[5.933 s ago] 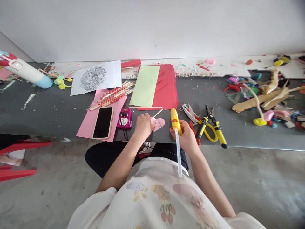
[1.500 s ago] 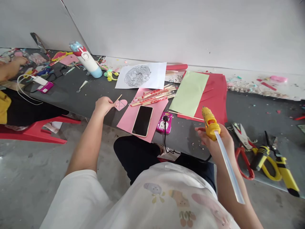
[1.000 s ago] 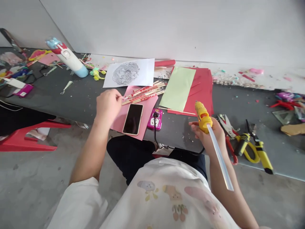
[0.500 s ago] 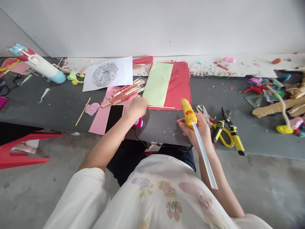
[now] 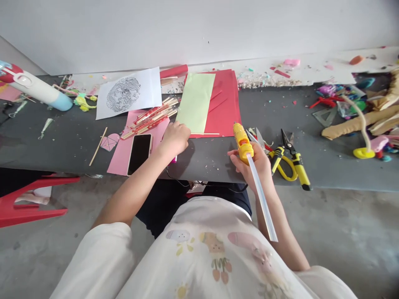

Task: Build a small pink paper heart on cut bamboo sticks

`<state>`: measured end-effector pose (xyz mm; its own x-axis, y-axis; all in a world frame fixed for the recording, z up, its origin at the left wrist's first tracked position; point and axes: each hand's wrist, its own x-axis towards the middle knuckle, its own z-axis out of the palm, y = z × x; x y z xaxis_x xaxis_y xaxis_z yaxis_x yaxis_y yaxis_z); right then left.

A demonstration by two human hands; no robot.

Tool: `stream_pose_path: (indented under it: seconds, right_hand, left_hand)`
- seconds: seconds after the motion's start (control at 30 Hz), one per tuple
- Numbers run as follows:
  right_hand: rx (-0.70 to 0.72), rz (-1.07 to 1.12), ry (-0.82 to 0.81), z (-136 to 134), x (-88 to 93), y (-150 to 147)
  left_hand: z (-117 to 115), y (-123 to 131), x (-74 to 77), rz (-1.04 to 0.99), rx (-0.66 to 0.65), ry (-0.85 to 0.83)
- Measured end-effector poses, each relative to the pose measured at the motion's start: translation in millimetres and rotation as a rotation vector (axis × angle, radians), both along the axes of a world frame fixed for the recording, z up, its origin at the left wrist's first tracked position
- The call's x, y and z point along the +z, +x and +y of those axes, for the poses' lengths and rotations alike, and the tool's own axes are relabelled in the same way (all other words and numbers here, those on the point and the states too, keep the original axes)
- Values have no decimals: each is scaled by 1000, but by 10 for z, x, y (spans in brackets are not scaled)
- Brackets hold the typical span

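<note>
My right hand (image 5: 254, 166) is wrapped round a yellow glue gun (image 5: 242, 141), its nozzle pointing away from me and a long clear glue stick (image 5: 262, 199) sticking out of its back. My left hand (image 5: 176, 137) is closed at the near edge of the green paper (image 5: 195, 101); what its fingers hold, if anything, is hidden. A thin stick (image 5: 205, 133) lies along the bottom of the red paper (image 5: 224, 112), just right of that hand. Beside my left wrist are a black-screened phone (image 5: 139, 153) and pink paper (image 5: 118, 155), with wrapped sticks (image 5: 152, 118) above.
Scissors (image 5: 291, 172) and yellow-handled pliers (image 5: 301, 170) lie right of the glue gun. Craft scraps (image 5: 339, 97) and brown paper rolls (image 5: 352, 126) sit farther right. At the left are a dragon print (image 5: 124, 95), a white-blue bottle (image 5: 40, 89) and a loose stick (image 5: 98, 146).
The camera view has shifted, so the table items appear farther left and slightly higher. My left hand has moved slightly nearer to me relative to the papers. The glue gun stays in my right hand.
</note>
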<state>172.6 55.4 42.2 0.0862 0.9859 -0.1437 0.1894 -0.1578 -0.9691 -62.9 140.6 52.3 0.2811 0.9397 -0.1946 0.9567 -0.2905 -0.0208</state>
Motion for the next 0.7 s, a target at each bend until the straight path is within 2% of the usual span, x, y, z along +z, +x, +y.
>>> stream_pose_path:
  seconds: [0.1,0.17,0.23,0.4,0.53,0.7]
  right_hand:
    - [-31,-13,-8,-25,-21,66]
    - [-51,-18,-8,-39,-36,112]
    - [-57,-21,-10,-52,-48,154]
    - [-55,11,-14,-79,-77,220]
    - [-59,24,-13,-84,-91,250]
    - [-72,20,-44,-75,-62,249]
  left_hand:
    - [-233,177,57,-251,-118,-83]
    - [-403,322,24,-377,-217,-140]
    - [-548,461,-58,-424,-272,-130]
    - [-747,709,-234,-293,-382,-85]
    - [-815,818,-223,-125,-411,-122]
    - [-857,846,-211,-66,-401,-121]
